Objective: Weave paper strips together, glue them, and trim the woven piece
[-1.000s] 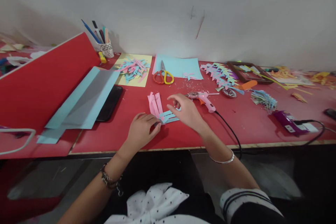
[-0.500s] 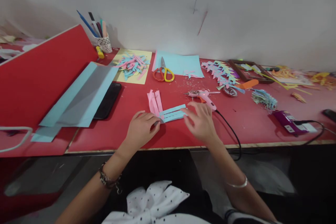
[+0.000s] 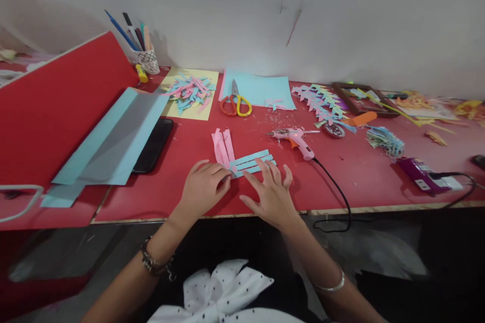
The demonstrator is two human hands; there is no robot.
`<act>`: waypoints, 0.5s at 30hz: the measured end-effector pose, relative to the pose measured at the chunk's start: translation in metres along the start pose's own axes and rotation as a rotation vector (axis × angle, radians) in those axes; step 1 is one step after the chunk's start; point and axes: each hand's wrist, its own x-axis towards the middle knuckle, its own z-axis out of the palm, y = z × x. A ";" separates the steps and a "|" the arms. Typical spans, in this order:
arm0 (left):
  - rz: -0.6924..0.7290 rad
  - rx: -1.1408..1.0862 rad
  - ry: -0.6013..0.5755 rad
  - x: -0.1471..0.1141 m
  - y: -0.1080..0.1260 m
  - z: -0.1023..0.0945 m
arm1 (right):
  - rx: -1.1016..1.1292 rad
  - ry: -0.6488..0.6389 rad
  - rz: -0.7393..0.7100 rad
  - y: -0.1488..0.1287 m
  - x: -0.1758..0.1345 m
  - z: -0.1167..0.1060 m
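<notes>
Where pink strips (image 3: 220,149) meet blue strips (image 3: 248,163) on the red table (image 3: 185,149), the left hand (image 3: 204,185) rests, its grip impossible to tell. The right hand (image 3: 272,196), fingers spread and holding nothing, is at the blue strips' near side

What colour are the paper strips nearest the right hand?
Light blue: the paper strips beside the right hand show best in the head view.

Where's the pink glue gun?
In the head view, the pink glue gun lies right of centre on the red table, just beyond the right hand and the blue strips.
</notes>
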 end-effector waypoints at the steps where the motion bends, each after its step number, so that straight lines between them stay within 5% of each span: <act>1: -0.001 -0.003 0.002 0.000 0.000 0.000 | -0.002 -0.004 0.015 0.002 -0.001 0.000; 15: 0.004 -0.036 0.011 0.000 0.000 -0.001 | -0.041 -0.031 0.145 0.024 -0.005 -0.005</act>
